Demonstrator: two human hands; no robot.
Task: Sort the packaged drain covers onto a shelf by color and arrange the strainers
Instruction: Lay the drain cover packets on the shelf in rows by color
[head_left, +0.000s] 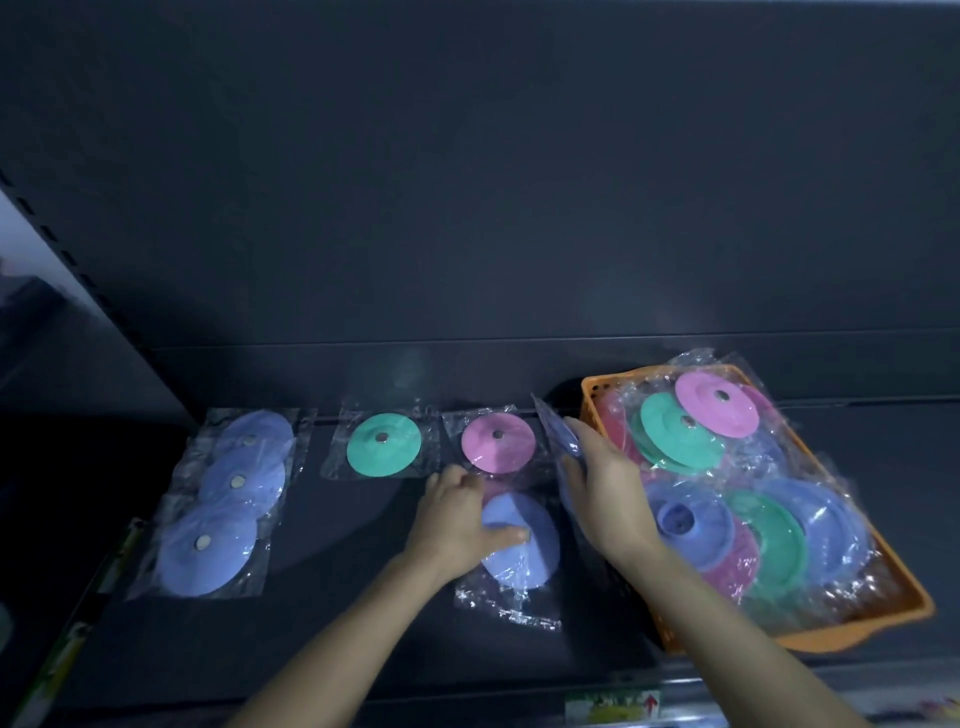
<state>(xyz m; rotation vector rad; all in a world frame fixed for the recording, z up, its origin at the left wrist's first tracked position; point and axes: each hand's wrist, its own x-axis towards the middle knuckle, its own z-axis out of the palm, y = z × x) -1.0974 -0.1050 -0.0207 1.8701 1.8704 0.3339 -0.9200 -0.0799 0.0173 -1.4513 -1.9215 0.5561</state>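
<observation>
Three bagged blue drain covers (223, 499) overlap at the left, then a green cover (383, 437), then a pink cover (497, 442). I hold one blue cover (535, 561) flat and a second blue cover (558, 434) up on its edge.

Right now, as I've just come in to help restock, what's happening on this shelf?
A person is sorting bagged round drain covers from an orange plastic basket onto a dark shelf. The left grip holds a blue bagged cover flat on the shelf; the right grip holds a second blue cover upright. Three blue covers, one green cover and one pink cover already lie in separate groups.
</observation>
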